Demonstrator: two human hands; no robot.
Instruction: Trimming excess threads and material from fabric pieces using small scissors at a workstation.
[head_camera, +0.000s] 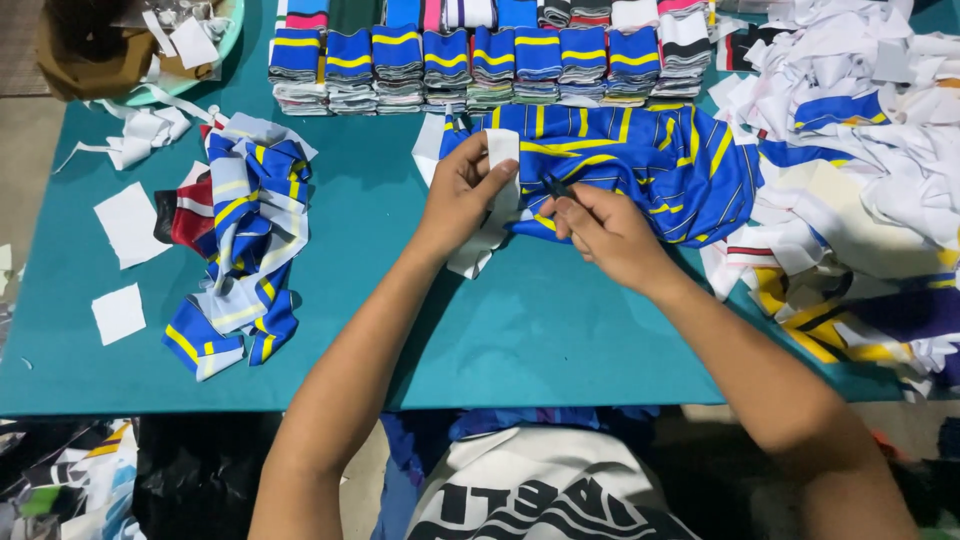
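A blue knit piece with yellow stripes (640, 160) lies spread at the middle of the teal desk (400, 300), and the white strip (497, 190) along its near left edge is the item in hand. The left hand (462, 195) has its grip closed on that strip, thumb and fingers pinching it upright. The right hand (605, 230) is closed over a small dark tool (553, 187), too small to identify, its tip at the seam beside the strip. The step in hand appears to be parting or trimming the strip from the fabric; the next move calls for steady tension and a short, controlled cut. Behind stand folded striped stacks (470, 65); a loose striped heap (245, 250) lies left, white offcuts (860, 130) right.
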